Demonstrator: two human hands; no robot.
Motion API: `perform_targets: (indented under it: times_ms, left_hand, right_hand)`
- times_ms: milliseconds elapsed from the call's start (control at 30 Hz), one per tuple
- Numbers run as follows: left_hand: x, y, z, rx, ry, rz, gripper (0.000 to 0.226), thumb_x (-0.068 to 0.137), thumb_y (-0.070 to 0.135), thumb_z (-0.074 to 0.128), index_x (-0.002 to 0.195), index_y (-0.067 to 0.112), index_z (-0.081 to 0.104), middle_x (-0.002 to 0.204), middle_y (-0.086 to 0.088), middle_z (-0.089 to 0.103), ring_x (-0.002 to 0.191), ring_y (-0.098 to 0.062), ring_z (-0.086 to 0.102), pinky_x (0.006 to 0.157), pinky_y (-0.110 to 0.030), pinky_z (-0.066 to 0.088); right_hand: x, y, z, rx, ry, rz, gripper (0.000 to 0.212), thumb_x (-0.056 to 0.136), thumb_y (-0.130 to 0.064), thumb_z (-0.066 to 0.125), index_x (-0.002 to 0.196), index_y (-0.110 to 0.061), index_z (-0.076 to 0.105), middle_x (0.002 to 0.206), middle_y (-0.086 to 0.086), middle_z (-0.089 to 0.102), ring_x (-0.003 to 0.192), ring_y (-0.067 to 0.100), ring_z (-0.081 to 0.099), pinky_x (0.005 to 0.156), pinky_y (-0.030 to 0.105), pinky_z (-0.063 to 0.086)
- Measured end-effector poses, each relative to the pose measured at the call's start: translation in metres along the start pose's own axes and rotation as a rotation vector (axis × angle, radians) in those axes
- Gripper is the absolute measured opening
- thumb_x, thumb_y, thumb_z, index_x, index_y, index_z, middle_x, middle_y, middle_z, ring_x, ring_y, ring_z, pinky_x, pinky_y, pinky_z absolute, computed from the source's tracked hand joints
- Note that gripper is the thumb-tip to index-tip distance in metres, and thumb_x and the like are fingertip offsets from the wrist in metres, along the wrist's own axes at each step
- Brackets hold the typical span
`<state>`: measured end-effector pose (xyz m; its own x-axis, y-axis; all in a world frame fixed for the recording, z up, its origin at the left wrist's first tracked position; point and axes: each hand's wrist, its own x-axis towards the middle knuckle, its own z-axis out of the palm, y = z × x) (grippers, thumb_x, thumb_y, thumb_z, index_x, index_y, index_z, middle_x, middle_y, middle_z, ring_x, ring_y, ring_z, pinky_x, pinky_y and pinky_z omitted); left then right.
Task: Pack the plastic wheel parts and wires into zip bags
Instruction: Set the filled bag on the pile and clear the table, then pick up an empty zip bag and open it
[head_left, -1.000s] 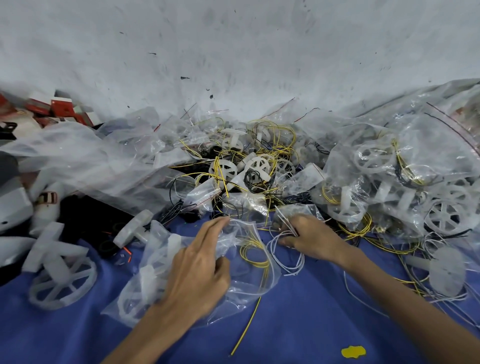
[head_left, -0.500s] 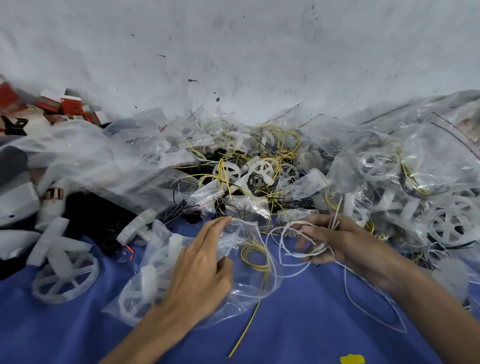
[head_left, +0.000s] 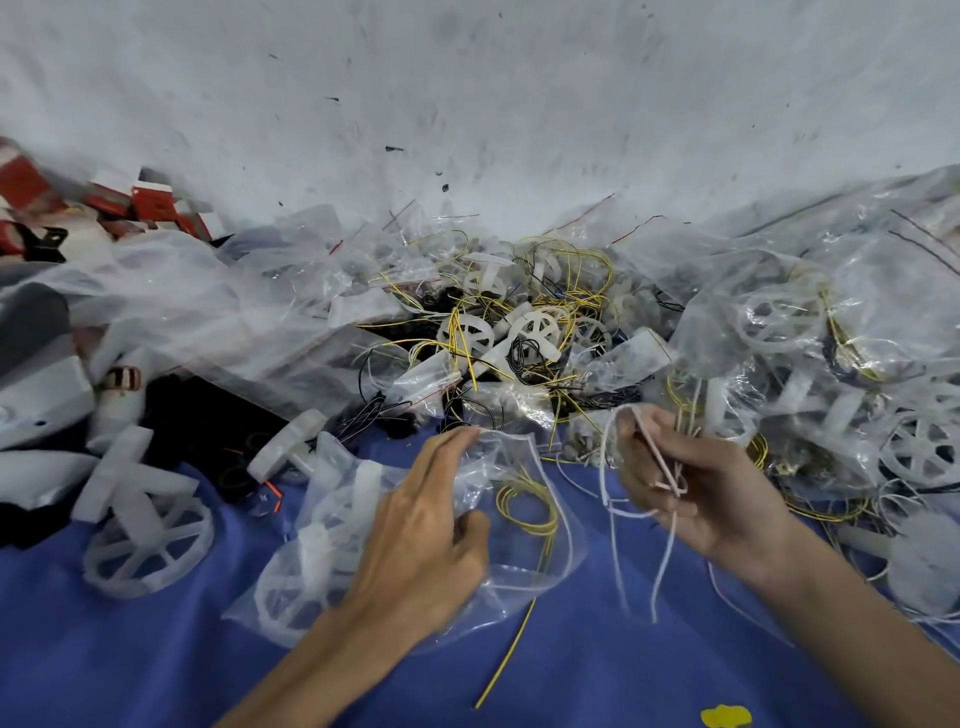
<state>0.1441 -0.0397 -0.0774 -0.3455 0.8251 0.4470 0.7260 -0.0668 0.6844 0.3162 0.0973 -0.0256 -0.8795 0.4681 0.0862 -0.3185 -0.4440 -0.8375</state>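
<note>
A clear zip bag (head_left: 332, 525) lies on the blue cloth, with white plastic wheel parts and a coil of yellow wire (head_left: 524, 512) inside it. My left hand (head_left: 421, 525) grips the bag's open mouth between thumb and fingers. My right hand (head_left: 691, 483) is raised just right of the bag's mouth and pinches a bundle of thin white wires (head_left: 644, 525) whose loops and loose ends hang down to the cloth. A long yellow wire end trails out of the bag toward me.
A loose white wheel (head_left: 148, 545) lies at the left on the blue cloth (head_left: 597, 670). A heap of wheels, yellow and black wires (head_left: 519, 332) sits behind. Filled bags (head_left: 841, 374) pile up at the right, red boxes (head_left: 150, 202) at far left. A yellow scrap (head_left: 724, 716) lies near me.
My right hand has lifted the white wires off the cloth, gathered them into a tighter bundle and held them near the bag's mouth. My left hand has kept its grip on the bag.
</note>
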Motion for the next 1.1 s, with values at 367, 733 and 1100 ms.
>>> perform_targets:
  times_ms: [367, 733, 1100]
  left_hand:
    - [0.003, -0.005, -0.003, 0.092, 0.034, -0.014, 0.066, 0.069, 0.016, 0.043, 0.136, 0.017, 0.045, 0.138, 0.008, 0.047, 0.082, -0.005, 0.054, 0.079, -0.012, 0.032]
    - [-0.002, 0.001, 0.000, 0.128, -0.047, -0.042, 0.066, 0.078, 0.007, 0.054, 0.140, 0.022, 0.038, 0.145, 0.011, 0.039, 0.082, -0.024, 0.062, 0.089, -0.040, 0.045]
    - [-0.001, 0.003, 0.000, 0.171, -0.063, -0.027, 0.064, 0.079, 0.014, 0.050, 0.140, 0.024, 0.035, 0.144, 0.016, 0.034, 0.069, -0.016, 0.060, 0.082, -0.038, 0.046]
  right_hand:
    - [-0.021, -0.008, -0.031, -0.232, 0.318, -0.190, 0.029, 0.087, -0.031, 0.047, 0.077, -0.020, 0.071, 0.068, 0.000, 0.061, 0.058, 0.010, 0.059, 0.056, 0.020, 0.052]
    - [-0.041, 0.042, -0.054, -1.778, 0.387, 0.019, 0.011, 0.092, -0.035, 0.053, 0.096, -0.026, 0.059, 0.095, -0.006, 0.059, 0.090, 0.013, 0.057, 0.074, 0.023, 0.038]
    - [-0.049, 0.034, -0.039, -2.013, -0.148, -0.014, 0.023, 0.089, -0.041, 0.053, 0.080, -0.020, 0.048, 0.085, -0.015, 0.039, 0.078, -0.001, 0.032, 0.070, 0.020, 0.027]
